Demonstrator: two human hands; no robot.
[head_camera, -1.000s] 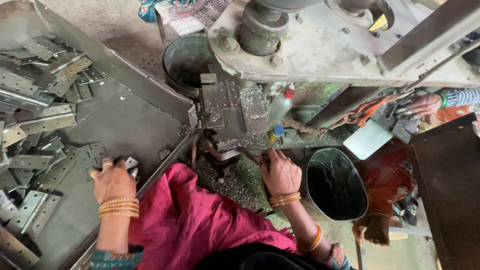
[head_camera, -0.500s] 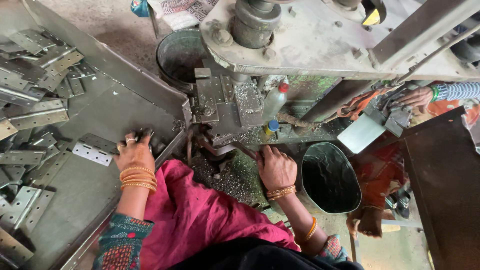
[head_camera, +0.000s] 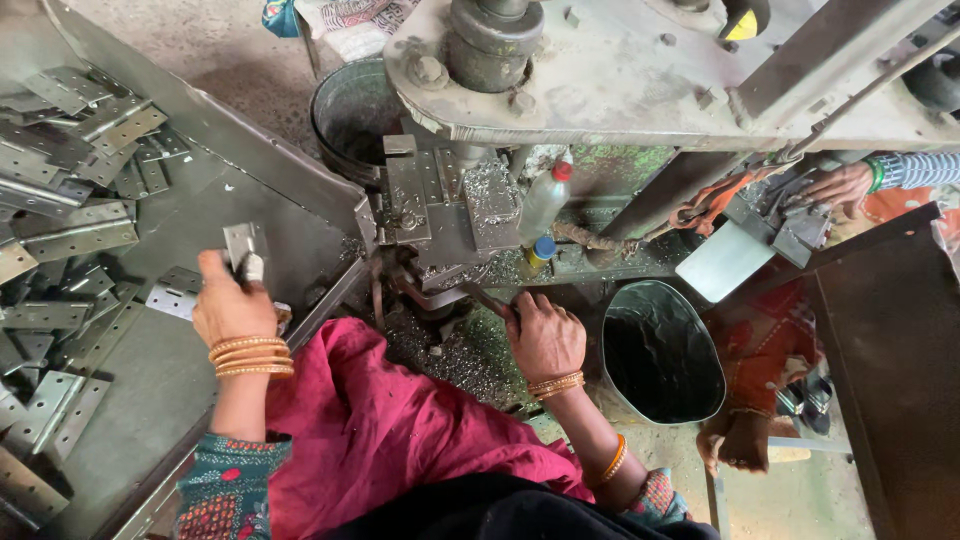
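Observation:
My left hand (head_camera: 228, 305) holds a small grey metal hinge piece (head_camera: 245, 248) lifted just above the metal tray (head_camera: 210, 130), near the tray's right edge. My right hand (head_camera: 545, 335) is closed around a dark handle (head_camera: 487, 298) low at the front of the grey press machine (head_camera: 600, 70). Both wrists wear gold bangles. A pink cloth (head_camera: 380, 430) covers my lap between the two arms. Metal shavings lie on the machine's base beside my right hand.
Several flat perforated hinge plates (head_camera: 70, 200) are heaped on the tray's left. A dark bucket (head_camera: 660, 350) stands right of my right hand, another bucket (head_camera: 350, 110) behind the machine. A plastic bottle (head_camera: 545, 200) leans by the press. Another person's hand (head_camera: 840, 185) works at the far right.
My left hand picked a hinge piece off the tray and raised it toward the machine. The right hand has stayed on the handle.

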